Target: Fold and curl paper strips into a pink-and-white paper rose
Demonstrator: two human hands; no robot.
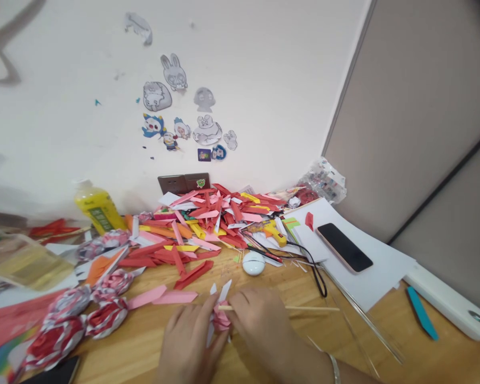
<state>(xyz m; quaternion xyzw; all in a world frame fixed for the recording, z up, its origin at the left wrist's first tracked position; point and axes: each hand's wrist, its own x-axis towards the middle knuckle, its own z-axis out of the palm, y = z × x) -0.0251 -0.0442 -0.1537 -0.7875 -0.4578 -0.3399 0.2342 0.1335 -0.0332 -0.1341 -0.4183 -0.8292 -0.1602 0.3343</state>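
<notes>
The right forearm [310, 361], ringed by a bracelet [335, 368], is being slanted in from lower right. Folded pink paper [221, 320] is being pinched by the left hand [187, 333], just beside the right hand [262, 322], in whose curled fingers a thin stick [314, 308] is being gripped.

Folded papers [237, 212] show a craft desk [132, 349].

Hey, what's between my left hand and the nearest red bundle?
Pink strips between your left hand and the red bundle, with bare table nearer you; the head view shows it.
</notes>
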